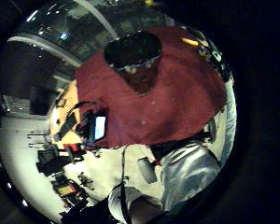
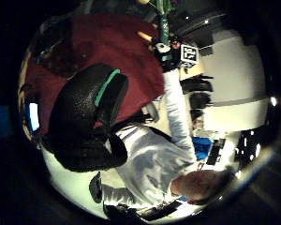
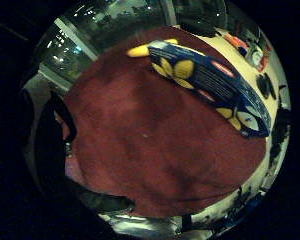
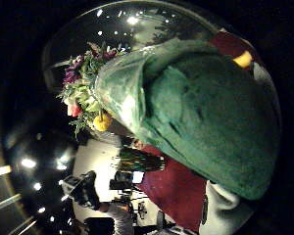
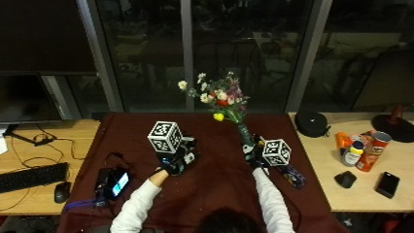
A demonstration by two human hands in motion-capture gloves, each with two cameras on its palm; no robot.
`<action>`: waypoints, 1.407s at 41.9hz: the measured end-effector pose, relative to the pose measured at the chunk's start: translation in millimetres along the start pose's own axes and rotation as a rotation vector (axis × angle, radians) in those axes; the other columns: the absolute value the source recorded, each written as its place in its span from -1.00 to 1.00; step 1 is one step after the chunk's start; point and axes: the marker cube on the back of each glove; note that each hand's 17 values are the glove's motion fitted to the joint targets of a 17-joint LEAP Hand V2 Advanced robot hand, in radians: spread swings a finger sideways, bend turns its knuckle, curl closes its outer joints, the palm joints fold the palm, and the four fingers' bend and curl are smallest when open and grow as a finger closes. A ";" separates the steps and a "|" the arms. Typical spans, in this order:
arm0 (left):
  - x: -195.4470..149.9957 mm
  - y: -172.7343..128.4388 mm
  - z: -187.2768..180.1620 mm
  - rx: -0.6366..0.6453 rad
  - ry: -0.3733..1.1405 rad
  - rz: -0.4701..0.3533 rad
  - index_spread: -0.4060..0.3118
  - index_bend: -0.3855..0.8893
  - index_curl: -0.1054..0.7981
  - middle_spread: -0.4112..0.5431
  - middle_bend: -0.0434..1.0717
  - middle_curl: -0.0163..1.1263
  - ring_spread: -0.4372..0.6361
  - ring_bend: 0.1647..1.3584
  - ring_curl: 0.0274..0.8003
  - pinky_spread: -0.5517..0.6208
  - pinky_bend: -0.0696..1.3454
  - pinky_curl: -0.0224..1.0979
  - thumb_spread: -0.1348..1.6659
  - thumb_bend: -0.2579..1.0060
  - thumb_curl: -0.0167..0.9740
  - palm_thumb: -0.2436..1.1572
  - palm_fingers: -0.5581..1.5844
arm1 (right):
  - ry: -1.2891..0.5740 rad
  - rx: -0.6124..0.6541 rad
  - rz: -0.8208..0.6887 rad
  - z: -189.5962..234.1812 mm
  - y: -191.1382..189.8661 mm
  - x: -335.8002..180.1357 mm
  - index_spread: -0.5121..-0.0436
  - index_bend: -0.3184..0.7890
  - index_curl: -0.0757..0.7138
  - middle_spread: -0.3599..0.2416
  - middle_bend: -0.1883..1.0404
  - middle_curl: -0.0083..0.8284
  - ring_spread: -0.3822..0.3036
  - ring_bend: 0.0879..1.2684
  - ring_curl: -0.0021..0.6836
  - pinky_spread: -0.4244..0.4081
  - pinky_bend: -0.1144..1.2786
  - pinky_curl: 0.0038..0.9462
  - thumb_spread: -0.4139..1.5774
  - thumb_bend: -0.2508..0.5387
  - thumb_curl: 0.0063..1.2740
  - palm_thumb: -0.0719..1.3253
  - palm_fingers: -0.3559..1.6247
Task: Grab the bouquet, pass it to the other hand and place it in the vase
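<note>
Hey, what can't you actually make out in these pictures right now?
1. Dark shape on the red cloth: left little finger side palm view, too dim to tell whether it is the vase.
2. Bouquet: outside view, its stem end is hidden by the right hand.
3. Orange can: outside view, label too small to read.

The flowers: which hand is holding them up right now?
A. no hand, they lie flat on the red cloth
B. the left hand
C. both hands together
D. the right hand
D. In the outside view the right hand grips the bouquet by its green-wrapped stem and holds it upright above the red cloth, while the left hand is apart from it and holds nothing.
</note>
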 end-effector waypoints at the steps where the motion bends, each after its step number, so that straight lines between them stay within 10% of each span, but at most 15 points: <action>1: 3.9 -5.3 -3.0 0.007 0.038 0.005 -0.07 -0.04 0.18 0.15 -0.59 -0.50 0.38 -0.56 -0.43 0.63 -0.66 -0.45 0.48 -0.61 -0.45 -0.31 -0.19 | -0.047 0.000 -0.010 -3.3 -1.5 -8.2 0.27 0.57 0.34 -0.39 0.64 0.49 -0.45 0.47 0.55 -0.62 0.14 -0.08 0.42 -0.32 -0.39 0.43 0.85; 18: 73.6 -69.6 -39.7 0.061 0.650 0.107 0.51 -0.32 -0.08 0.58 -0.60 -0.51 0.61 -0.37 -0.33 0.66 -0.38 -0.33 0.35 -0.62 -0.38 -0.16 -0.48 | -0.580 -0.022 -0.267 -25.6 34.1 -129.2 0.31 0.55 0.51 -0.35 0.72 0.54 -0.43 0.58 0.63 -0.59 0.22 0.01 0.20 -0.41 -0.18 0.55 0.78; 24: 97.7 -81.8 -31.9 -0.063 1.034 0.172 0.58 -0.33 -0.22 0.65 -0.58 -0.50 0.62 -0.23 -0.29 0.66 -0.30 -0.31 0.29 -0.63 -0.36 -0.14 -0.50 | -0.662 -0.026 -0.440 -8.6 57.9 -153.8 0.31 0.53 0.55 -0.34 0.74 0.55 -0.43 0.58 0.63 -0.59 0.24 0.03 0.14 -0.42 -0.11 0.56 0.77; 33: 113.0 -95.9 -18.8 -0.055 1.173 0.205 0.54 -0.31 -0.36 0.65 -0.54 -0.47 0.60 -0.14 -0.26 0.65 -0.23 -0.30 0.20 -0.65 -0.34 -0.14 -0.54 | -0.698 -0.076 -0.433 30.6 83.7 -163.6 0.30 0.50 0.60 -0.33 0.75 0.56 -0.43 0.60 0.64 -0.59 0.23 0.03 0.08 -0.42 -0.03 0.58 0.76; 38: 111.3 -103.9 -11.4 0.057 1.268 0.139 0.33 -0.12 -0.30 0.23 -0.26 -0.39 0.28 -0.17 -0.30 0.45 -0.36 -0.36 0.18 -0.60 -0.31 -0.06 -0.16 | -0.725 -0.139 -0.244 43.4 103.5 -170.5 0.30 0.49 0.62 -0.32 0.75 0.56 -0.43 0.60 0.64 -0.59 0.23 0.04 0.06 -0.42 0.00 0.57 0.76; 45: 97.6 -108.1 -4.2 0.325 1.288 0.025 -0.15 -0.02 -0.14 -0.33 0.05 -0.30 -0.43 -0.16 -0.27 -0.28 -0.30 -0.36 0.02 -0.41 -0.06 0.43 0.69 | -0.709 -0.128 -0.524 62.2 108.1 -176.6 0.29 0.51 0.67 -0.33 0.76 0.56 -0.42 0.59 0.63 -0.59 0.22 0.03 0.10 -0.41 0.03 0.57 0.77; 51: 78.5 -109.5 -15.5 0.432 1.227 -0.053 -0.44 0.03 0.01 -0.58 0.22 -0.13 -0.68 0.00 -0.04 -0.52 -0.13 -0.20 -0.16 -0.47 0.08 0.52 0.84 | -0.674 -0.437 -0.515 72.9 116.5 -168.4 0.25 0.33 0.64 -0.35 0.68 0.50 -0.44 0.53 0.57 -0.67 0.18 0.00 0.04 -0.49 0.05 0.49 0.67; 55: 63.4 -110.0 -38.4 0.484 1.221 -0.096 -0.58 0.10 0.09 -0.68 0.28 -0.08 -0.76 0.06 0.03 -0.62 -0.09 -0.17 -0.26 -0.51 0.16 0.55 0.85 | -0.639 -0.583 -0.547 76.1 105.3 -158.3 0.20 0.05 0.55 -0.37 0.45 0.37 -0.44 0.33 0.45 -0.63 0.17 -0.05 0.08 -0.54 0.01 0.35 0.45; 59: 50.2 -111.8 -61.0 0.537 1.207 -0.099 -0.66 0.12 0.15 -0.75 0.33 -0.05 -0.81 0.08 0.08 -0.67 -0.04 -0.14 -0.33 -0.55 0.23 0.58 0.83 | -0.669 -0.690 -0.379 68.1 101.3 -154.7 -0.02 -0.07 0.57 -0.34 0.23 0.26 -0.31 -0.02 0.41 -0.20 -0.02 0.00 0.28 -0.70 -0.17 -0.09 -0.25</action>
